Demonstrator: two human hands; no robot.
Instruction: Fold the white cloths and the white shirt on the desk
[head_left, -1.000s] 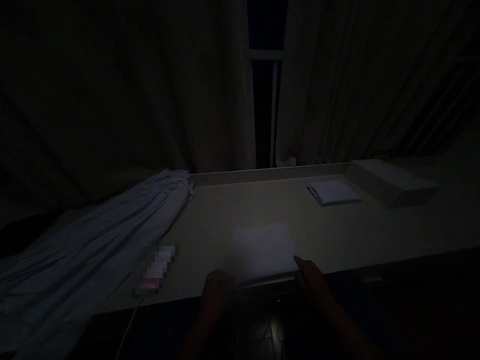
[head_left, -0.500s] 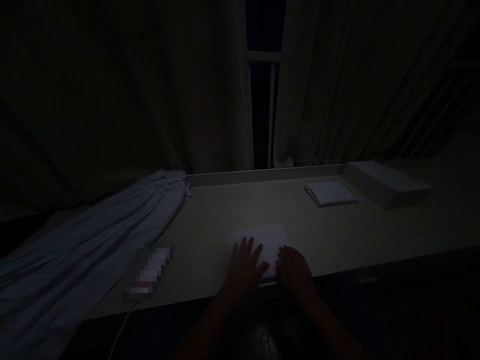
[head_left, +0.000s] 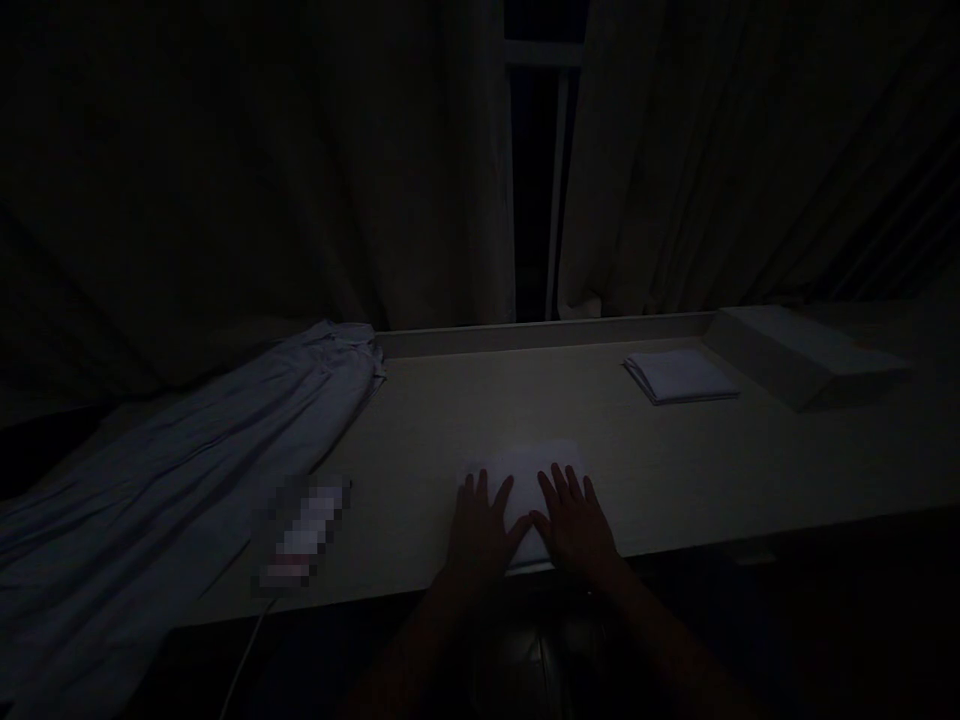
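I see the left hand point(head_left: 480, 535) and the right hand point(head_left: 576, 530) lying side by side on a pale folded cloth point(head_left: 525, 470). The fingers on both hands are open and spread out, pressing nothing between them. The two thumbs come very close, but I can't tell if they touch. The cloth lies flat on the table point(head_left: 510, 395), by the near edge. Far off to the right I see a small folded cloth point(head_left: 679, 376), just beside a big box point(head_left: 817, 350). On the left, a long crumpled sheet point(head_left: 225, 480) lies over the table. Near it is a blurry thing point(head_left: 307, 530) with a cord point(head_left: 247, 655) below. Dark curtains point(head_left: 420, 180) hang behind. It is very dim here.
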